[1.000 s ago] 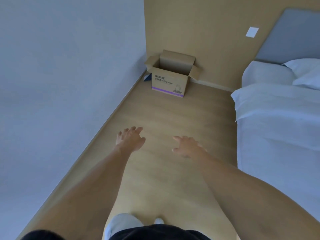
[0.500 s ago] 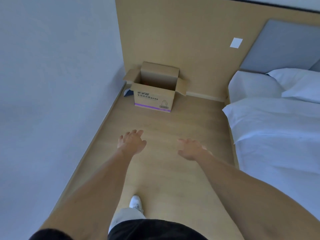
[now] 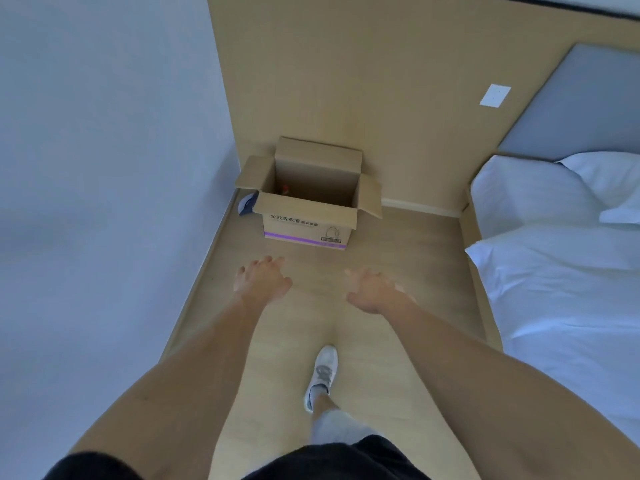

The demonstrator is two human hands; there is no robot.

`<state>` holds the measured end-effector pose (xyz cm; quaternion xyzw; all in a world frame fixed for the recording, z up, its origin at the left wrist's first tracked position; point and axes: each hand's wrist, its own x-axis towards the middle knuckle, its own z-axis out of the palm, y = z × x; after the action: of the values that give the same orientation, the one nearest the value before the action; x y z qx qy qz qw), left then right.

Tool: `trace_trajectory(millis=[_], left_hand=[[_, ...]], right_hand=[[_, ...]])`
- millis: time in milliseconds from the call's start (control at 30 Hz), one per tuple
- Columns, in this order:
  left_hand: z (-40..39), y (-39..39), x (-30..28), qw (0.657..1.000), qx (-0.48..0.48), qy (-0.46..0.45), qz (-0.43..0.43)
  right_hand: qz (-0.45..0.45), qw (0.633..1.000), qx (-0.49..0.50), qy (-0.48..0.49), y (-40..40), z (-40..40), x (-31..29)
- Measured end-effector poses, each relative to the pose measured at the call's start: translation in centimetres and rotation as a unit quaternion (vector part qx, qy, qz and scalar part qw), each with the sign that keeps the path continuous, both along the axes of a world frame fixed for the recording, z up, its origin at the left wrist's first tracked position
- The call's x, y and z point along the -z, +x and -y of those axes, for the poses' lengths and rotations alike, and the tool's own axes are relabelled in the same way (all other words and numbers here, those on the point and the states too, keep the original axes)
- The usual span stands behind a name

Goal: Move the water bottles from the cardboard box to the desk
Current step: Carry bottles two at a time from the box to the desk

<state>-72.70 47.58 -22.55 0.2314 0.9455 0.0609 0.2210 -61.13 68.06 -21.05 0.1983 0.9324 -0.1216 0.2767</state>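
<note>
White sneaker (image 3: 323, 372) steps forward on the pale wood floor (image 3: 398, 271). Left hand (image 3: 262, 283) and right hand (image 3: 372, 289) both empty, fingers loosely spread, stretched ahead, likely readying a reach. Open brown cardboard box (image 3: 308, 216) sits in the wall corner, flaps out; a red speck inside, bottles not clearly visible. Desk out of view.

The person has two bare arms with no sleeves past the elbows. A dark black top (image 3: 332, 460) shows at the bottom. One leg wears light grey shorts (image 3: 337, 429) and a white lace-up sneaker (image 3: 322, 377).
</note>
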Motion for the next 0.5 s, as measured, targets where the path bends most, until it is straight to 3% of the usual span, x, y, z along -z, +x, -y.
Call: trace_trajectory(millis=[233, 500], left_hand=[[-6.2, -14.3, 0.6, 0.999, 0.006, 0.000, -0.031], [-14.6, -29.5, -1.7, 0.999, -0.010, -0.016, -0.042]], right_hand=[[-0.021, 0.999, -0.017, -0.019, -15.9, -6.3, 2.5], [-0.004, 0.998, -0.032, -0.046, -30.7, -14.5, 1.1]])
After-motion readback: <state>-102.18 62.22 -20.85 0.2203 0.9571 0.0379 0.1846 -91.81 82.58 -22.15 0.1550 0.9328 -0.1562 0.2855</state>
